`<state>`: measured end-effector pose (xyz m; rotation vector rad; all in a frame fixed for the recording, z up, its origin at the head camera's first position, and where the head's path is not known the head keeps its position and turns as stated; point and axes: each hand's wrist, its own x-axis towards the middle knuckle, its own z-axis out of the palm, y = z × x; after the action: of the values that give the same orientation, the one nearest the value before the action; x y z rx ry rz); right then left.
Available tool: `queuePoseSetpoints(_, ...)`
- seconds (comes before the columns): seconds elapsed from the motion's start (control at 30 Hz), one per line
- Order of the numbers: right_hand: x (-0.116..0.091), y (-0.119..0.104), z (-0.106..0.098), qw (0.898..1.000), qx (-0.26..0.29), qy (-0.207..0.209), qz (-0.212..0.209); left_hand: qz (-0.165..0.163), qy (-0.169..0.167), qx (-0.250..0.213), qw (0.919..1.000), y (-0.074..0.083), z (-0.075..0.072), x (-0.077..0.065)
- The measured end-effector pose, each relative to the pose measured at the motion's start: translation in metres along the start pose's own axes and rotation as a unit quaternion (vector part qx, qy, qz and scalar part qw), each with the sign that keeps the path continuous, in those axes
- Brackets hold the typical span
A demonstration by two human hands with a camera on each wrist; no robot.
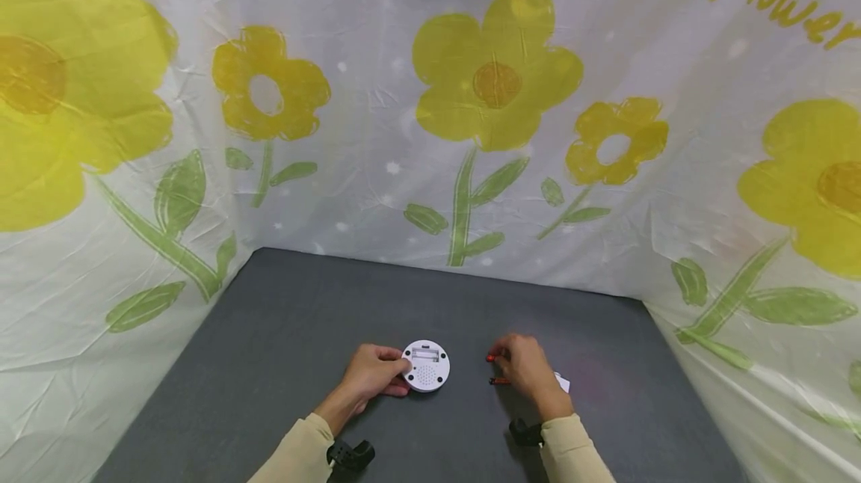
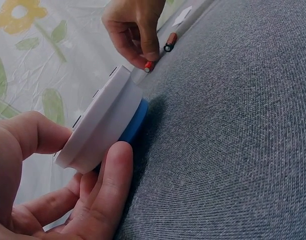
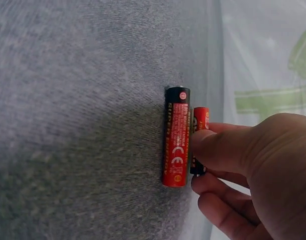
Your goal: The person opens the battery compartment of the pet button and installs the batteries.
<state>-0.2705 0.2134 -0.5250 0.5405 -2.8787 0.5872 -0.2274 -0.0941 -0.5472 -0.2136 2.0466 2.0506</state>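
Note:
In the head view, my left hand (image 1: 366,374) holds a round white device (image 1: 425,377) by its left edge, thumb on top and fingers beneath. Its upper face shows an uncovered battery slot (image 1: 425,355), a patch of small holes and dark round feet. The left wrist view shows a blue part (image 2: 135,122) on its underside, just over the cloth. To the right, my right hand (image 1: 530,367) pinches a small red-and-black battery (image 3: 201,117) between thumb and fingers. A second red-and-black battery (image 3: 176,145) lies on the cloth close beside it.
Partly behind the right hand lies a small white piece (image 1: 563,383), its kind unclear. The dark grey cloth-covered table (image 1: 323,303) is bordered by a white curtain (image 1: 363,191) printed with yellow flowers. Each wrist wears a black camera band (image 1: 351,455).

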Motion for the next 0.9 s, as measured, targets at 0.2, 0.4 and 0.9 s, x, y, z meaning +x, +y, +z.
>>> queuePoseSetpoints(0.2,0.0,-0.009,-0.008,1.0,-0.004,-0.007,0.005,-0.002,0.004,0.008,1.0,0.0,0.001,-0.001)
queuePoseSetpoints(0.4,0.008,-0.018,-0.016,1.0,-0.006,0.014,-0.026,0.003,0.008,0.011,0.9999,0.0,0.002,0.0)
queuePoseSetpoints(0.9,0.026,-0.053,-0.032,0.995,-0.029,0.044,-0.09,0.007,0.006,0.007,0.9999,-0.001,0.001,-0.001)
